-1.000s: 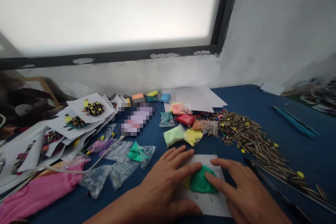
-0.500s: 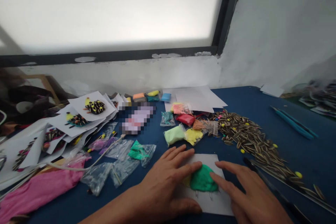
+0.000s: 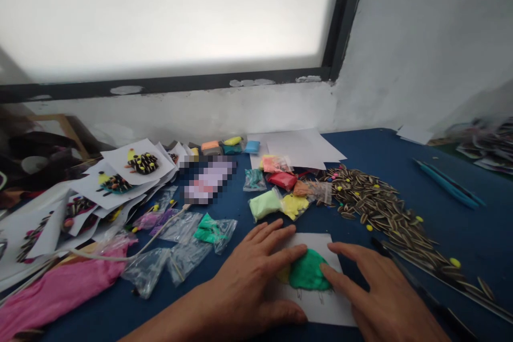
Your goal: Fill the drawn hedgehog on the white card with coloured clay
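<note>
A flattened patch of green modelling clay (image 3: 308, 271) lies on a small white sheet of paper (image 3: 320, 310). At its left is a bit of yellow clay (image 3: 284, 274), partly covered by my fingers. Short pencil marks show below the green patch. My left hand (image 3: 260, 272) lies spread over the left side of the paper, its index fingertip at the clay's upper edge. My right hand (image 3: 372, 288) has its fingers apart, one fingertip touching the clay's right edge. Neither hand grips anything.
Sunflower seeds (image 3: 372, 197) are heaped at the right, with blue tweezers (image 3: 449, 184) beyond. Bagged clay, such as a pale green pack (image 3: 265, 204), lies ahead. Finished seed pictures (image 3: 138, 163), pink clay (image 3: 68, 283) and a white cable (image 3: 160, 230) are at the left.
Both hands keep nearly the same place on the clay and paper. The whole view has shifted very slightly.
</note>
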